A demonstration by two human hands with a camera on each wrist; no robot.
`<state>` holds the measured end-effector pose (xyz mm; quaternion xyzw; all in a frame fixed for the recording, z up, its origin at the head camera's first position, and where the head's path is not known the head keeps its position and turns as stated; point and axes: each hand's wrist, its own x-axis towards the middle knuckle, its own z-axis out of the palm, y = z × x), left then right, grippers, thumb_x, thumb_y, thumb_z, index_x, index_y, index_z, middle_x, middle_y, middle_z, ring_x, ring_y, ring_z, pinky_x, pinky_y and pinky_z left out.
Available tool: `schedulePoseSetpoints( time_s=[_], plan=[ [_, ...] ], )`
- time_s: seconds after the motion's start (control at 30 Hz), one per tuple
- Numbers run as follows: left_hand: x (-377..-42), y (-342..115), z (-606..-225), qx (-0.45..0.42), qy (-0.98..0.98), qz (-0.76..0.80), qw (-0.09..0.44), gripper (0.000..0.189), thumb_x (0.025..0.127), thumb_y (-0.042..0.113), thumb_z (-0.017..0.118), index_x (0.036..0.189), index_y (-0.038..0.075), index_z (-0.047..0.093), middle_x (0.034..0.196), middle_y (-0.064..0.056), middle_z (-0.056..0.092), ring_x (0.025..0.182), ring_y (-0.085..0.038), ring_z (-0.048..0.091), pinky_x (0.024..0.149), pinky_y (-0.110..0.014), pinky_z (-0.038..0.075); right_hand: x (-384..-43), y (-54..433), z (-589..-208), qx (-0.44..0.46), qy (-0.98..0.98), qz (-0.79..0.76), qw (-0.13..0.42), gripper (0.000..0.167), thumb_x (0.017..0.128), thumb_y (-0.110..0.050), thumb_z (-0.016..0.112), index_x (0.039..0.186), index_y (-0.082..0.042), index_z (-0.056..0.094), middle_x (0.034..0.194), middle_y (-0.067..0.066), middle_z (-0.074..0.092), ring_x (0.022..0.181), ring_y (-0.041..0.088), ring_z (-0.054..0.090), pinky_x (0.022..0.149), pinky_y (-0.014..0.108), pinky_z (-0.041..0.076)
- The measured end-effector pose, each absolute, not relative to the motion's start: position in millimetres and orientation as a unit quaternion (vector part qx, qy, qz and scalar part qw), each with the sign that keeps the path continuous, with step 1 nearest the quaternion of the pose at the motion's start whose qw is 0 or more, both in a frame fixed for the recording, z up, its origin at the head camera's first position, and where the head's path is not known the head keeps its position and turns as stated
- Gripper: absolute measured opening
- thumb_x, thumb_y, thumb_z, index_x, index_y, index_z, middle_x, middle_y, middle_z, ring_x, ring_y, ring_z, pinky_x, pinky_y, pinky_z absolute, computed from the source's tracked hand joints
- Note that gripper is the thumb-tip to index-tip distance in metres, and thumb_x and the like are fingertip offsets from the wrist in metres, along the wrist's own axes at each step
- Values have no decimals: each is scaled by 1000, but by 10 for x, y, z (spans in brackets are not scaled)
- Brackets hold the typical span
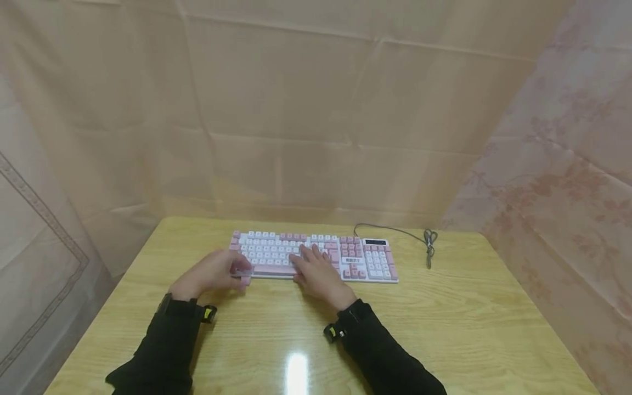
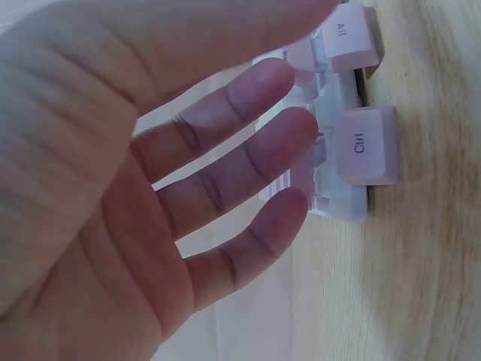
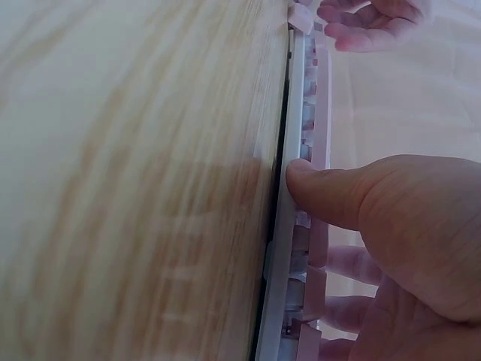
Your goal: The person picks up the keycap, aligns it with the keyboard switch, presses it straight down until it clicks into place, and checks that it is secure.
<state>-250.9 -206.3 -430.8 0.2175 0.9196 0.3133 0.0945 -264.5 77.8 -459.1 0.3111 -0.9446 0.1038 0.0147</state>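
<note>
A pink and white keyboard (image 1: 316, 255) lies across the table. At its front left corner is my left hand (image 1: 217, 269), fingers loosely bent above the keys. In the left wrist view, a pink Ctrl keycap (image 2: 366, 147) and a pink Alt keycap (image 2: 349, 36) stick out past the keyboard's front edge. Bare clear key seats (image 2: 328, 124) show behind them, and my left thumb comes close to the Alt cap; the index finger is hidden. My right hand (image 1: 318, 274) rests over the middle of the keyboard, its thumb (image 3: 323, 192) against the front rim and the fingers extended over the keys.
A dark cable (image 1: 390, 226) runs from the keyboard's back to a tied bundle (image 1: 429, 241) at the right. Beige cloth (image 1: 296, 109) hangs behind the wooden table (image 1: 469, 329), with floral cloth (image 1: 558, 181) on the right.
</note>
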Motion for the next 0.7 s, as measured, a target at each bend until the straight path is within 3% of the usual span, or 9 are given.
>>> schedulePoseSetpoints(
  time_s=[0.23,0.7],
  plan=[
    [-2523,-2077,-4324,232,916,312,100,25,77,6,88,100,7,76,93,-2,72,86,-20,64,82,-45,54,-2656,771,-4593,311,-945,101,13,51,101,-24,63,149,-14,51,157,22,37,144,49,31,111,66,29],
    [-2520,-2045,-4356,234,904,331,137,31,76,-9,79,103,5,76,93,-2,70,85,-20,62,81,-40,53,-2647,767,-4588,301,-948,105,2,53,101,-25,62,151,-14,48,158,22,34,145,49,28,112,67,25]
  ],
)
